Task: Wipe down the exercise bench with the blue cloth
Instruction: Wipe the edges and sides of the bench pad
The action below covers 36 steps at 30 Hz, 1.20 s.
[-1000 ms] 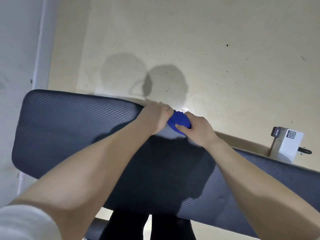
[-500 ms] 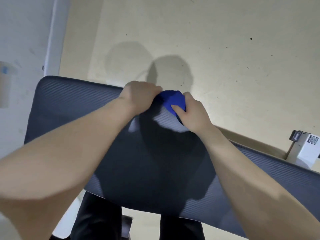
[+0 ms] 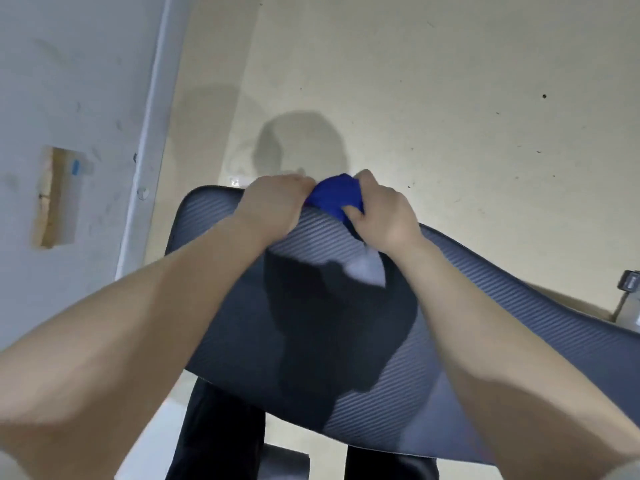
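Both hands meet at the bench's point(image 3: 311, 306) far edge, near its left end, gripping the bunched blue cloth point(image 3: 334, 197) between them: left hand point(image 3: 273, 204) curled on its left side, right hand point(image 3: 382, 209) pinching its right. The ribbed dark pad's long axis runs rightward, so most unwiped surface probably lies toward the right hand.

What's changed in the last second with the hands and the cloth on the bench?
Both hands have slid the cloth along the far edge of the bench, toward its rounded left end, which now sits just past the left hand. Nothing was taken or let go. The right hand still pinches the bunched cloth, and the left still presses beside it.
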### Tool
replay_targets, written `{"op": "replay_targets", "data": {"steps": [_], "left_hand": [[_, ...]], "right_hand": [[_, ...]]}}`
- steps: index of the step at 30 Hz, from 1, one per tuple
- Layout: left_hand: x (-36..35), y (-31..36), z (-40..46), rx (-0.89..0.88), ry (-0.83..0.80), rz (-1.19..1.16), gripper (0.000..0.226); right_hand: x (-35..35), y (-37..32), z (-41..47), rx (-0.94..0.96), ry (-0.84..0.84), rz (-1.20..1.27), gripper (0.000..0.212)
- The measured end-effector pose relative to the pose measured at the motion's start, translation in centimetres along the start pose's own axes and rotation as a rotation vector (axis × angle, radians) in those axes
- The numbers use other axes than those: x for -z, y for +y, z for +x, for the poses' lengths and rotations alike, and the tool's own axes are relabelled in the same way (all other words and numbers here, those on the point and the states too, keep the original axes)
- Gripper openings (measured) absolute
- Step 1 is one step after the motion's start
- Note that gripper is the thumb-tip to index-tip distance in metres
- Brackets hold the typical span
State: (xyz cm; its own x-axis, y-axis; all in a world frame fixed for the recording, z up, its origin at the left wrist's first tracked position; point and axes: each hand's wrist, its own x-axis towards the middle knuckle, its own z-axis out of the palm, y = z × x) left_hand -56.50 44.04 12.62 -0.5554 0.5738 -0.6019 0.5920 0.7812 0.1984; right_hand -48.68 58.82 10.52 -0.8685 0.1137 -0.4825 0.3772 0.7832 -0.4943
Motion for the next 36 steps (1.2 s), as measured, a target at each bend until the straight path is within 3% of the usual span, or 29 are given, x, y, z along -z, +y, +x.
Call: {"op": "replay_targets", "data": {"steps": [3, 11, 13, 16, 17, 21, 24, 28, 32, 34, 36], "left_hand": [[-0.2, -0.2, 0.4, -0.09, 0.039, 0.042, 0.027], [-0.4, -9.1, -2.8, 0.143, 0.114, -0.033, 0.03], [-1.2, -12.1, -4.2, 0.242, 0.167, -0.201, 0.03], [-2.9, -16.0, -6.6, 0.353, 0.204, -0.729, 0.02], [-3.5, -16.8, -7.6, 0.356, 0.172, -0.807, 0.018], [-6.5, -18.1, -11.0, 0.352, 0.074, -0.777, 0.021], [-8.8, -18.7, -13.5, 0.4, -0.007, -0.697, 0.02], [-9.9, -19.0, -15.8, 0.374, -0.123, -0.603, 0.041], [-10.2, -20.2, -18.5, 0.283, -0.287, -0.585, 0.032], [-10.5, -20.8, -20.0, 0.28, -0.336, -0.7, 0.025], [-10.3, -20.9, -21.4, 0.368, -0.23, -1.013, 0.025]], "right_hand": [[0.2, 0.0, 0.1, -0.099, 0.036, -0.059, 0.029], [-4.6, -9.9, 4.8, -0.015, -0.031, -0.046, 0.03], [-5.9, -12.5, 5.4, 0.067, -0.008, -0.03, 0.029], [-7.0, -16.6, 6.9, 0.145, -0.077, -0.064, 0.027], [-7.2, -17.7, 7.2, 0.187, -0.12, -0.117, 0.026], [-9.4, -21.4, 6.6, 0.401, -0.246, -0.442, 0.02], [-12.2, -23.6, 3.8, 0.462, -0.33, -0.539, 0.019], [-13.9, -24.1, 0.5, 0.457, -0.295, -0.5, 0.018], [-15.9, -25.6, -2.4, 0.481, -0.46, -0.472, 0.021], [-16.4, -25.6, -3.4, 0.448, -0.549, -0.367, 0.019], [-15.9, -25.0, -4.5, 0.27, -0.558, -0.045, 0.02]]}}
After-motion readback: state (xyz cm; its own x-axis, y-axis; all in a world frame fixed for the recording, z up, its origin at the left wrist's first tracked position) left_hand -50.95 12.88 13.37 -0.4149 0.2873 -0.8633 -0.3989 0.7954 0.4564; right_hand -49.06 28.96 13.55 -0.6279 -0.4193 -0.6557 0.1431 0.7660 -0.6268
